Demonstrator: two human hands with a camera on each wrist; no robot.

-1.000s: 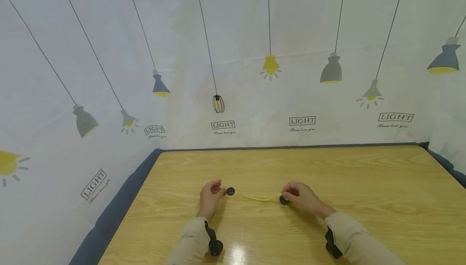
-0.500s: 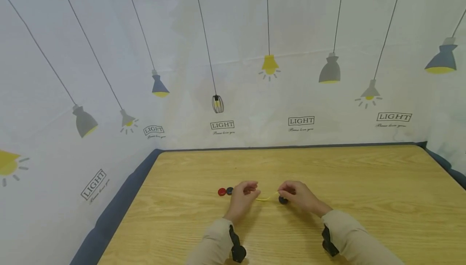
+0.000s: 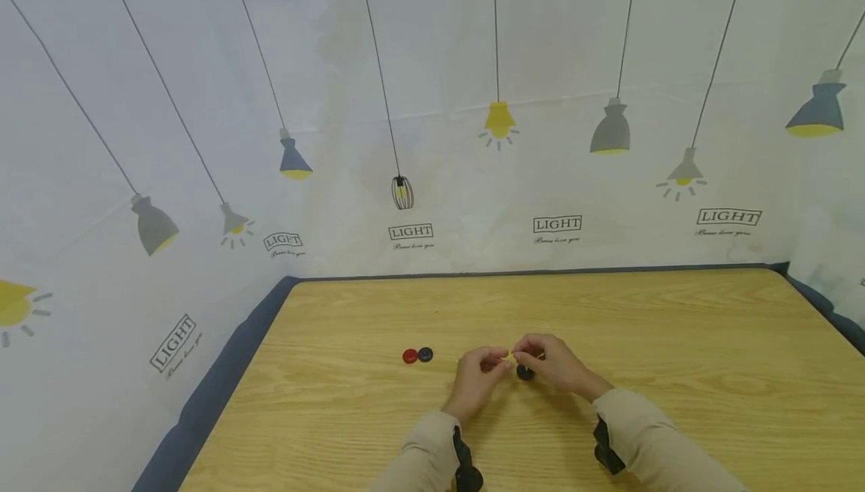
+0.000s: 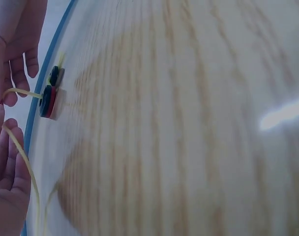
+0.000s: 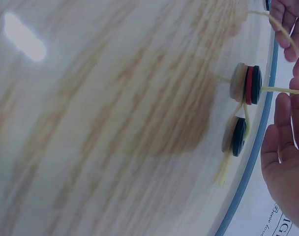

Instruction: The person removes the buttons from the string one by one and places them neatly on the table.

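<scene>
Around the middle of the table, my left hand (image 3: 471,387) and right hand (image 3: 559,366) meet fingertip to fingertip, each pinching a thin yellow string (image 5: 282,90). In the right wrist view, the string rises out of a black button (image 5: 256,84) lying flat against a red button (image 5: 249,85). A second black button (image 5: 239,136), also with yellow string at it, lies beside this pair. A length of string droops past my left hand in the left wrist view. From the head view, these strung buttons show just below my right fingertips, with the red one hidden.
To the left of my hands, a loose red button (image 3: 410,356) and a loose black button (image 3: 425,354) lie side by side on the wooden table (image 3: 324,417). Behind the table hangs a pale cloth (image 3: 466,199) printed with lamps.
My left hand has moved right, from the loose red button to the string's free end and on to my right fingertips. My right hand stays near the strung buttons.
</scene>
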